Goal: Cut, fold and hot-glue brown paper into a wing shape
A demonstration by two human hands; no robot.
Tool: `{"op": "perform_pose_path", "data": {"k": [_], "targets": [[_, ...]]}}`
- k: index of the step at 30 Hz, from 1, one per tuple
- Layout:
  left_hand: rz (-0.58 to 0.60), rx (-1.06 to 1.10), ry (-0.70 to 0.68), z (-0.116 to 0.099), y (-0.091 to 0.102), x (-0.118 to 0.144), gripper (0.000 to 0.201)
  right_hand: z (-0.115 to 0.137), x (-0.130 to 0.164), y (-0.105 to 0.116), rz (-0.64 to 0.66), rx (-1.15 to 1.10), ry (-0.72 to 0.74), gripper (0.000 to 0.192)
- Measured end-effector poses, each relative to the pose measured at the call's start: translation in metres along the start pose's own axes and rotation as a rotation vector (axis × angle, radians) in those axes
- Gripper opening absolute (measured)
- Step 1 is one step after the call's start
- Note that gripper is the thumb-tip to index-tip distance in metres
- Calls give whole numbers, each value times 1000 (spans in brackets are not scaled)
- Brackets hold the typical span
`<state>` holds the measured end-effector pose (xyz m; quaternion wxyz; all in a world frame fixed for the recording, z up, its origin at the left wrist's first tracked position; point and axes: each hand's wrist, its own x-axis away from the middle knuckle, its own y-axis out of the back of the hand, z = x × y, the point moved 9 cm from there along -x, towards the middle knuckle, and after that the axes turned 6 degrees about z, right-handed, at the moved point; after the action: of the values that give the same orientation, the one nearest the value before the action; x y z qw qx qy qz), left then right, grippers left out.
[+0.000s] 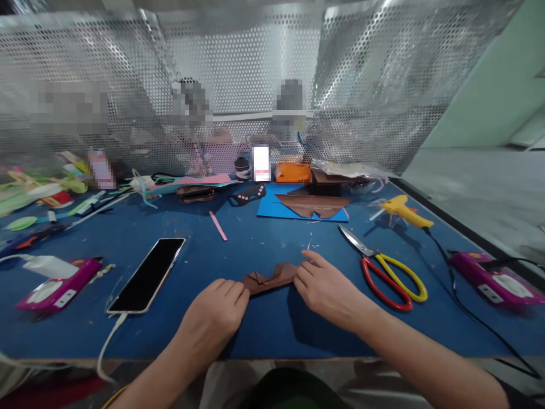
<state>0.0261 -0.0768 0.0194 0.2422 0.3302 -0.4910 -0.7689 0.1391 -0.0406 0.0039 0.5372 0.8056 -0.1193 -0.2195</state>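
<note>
A strip of brown sheet material (270,282), curved along its upper edge, is stretched between my hands just above the near part of the table. My left hand (223,307) is closed on its left end. The right end is pinched by my right hand (317,287), whose index finger sticks out a little. My fingertips hide both ends of the strip. Right of my right hand lie scissors (374,258) with one red and one yellow handle, blades parted. Farther back, a cut brown piece (313,205) rests on a blue sheet (268,201).
A phone (149,275) on a white cable lies at left, beside a magenta power strip (63,284). At right are a yellow glue gun (404,211) and another magenta power strip (496,278). A pink strip (218,226) lies mid-table. Perforated metal mesh (255,62) closes the back.
</note>
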Motion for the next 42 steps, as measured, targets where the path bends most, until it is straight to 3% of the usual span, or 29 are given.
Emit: {"op": "perform_pose_path", "data": {"k": [4, 6, 8, 10, 15, 17, 20, 23, 30, 37, 42], "targets": [[-200, 119, 117, 28, 33, -9, 38, -32, 7, 9, -139, -165, -233, 26], [-350, 326, 220, 52, 50, -14, 39, -58, 12, 15, -218, -261, -391, 27], [-471, 651, 357, 80, 51, -21, 29, -87, 15, 21, -303, -385, -558, 24], [-461, 931, 513, 103, 30, -37, 29, -114, 14, 24, -378, -538, -698, 21], [-257, 1191, 677, 125, -36, -82, 30, -151, -7, 11, -456, -992, -834, 24], [-264, 1312, 753, 130, -57, -84, 24, -150, -15, 3, -440, -1156, -816, 26], [-322, 1515, 842, 128, -74, -74, 52, -133, -24, -10, -348, -1358, -749, 28], [-284, 1744, 864, 111, -81, -70, 69, -111, -28, -25, -208, -1515, -693, 29], [-203, 1926, 977, 77, -84, -67, 37, -82, -29, -45, 31, -1672, -700, 28], [-315, 1910, 1062, 81, -82, -62, 32, -76, -24, -54, 77, -1670, -784, 33], [-259, 1934, 1056, 75, -86, -64, 35, -80, -23, -59, 31, -1634, -822, 25]]}}
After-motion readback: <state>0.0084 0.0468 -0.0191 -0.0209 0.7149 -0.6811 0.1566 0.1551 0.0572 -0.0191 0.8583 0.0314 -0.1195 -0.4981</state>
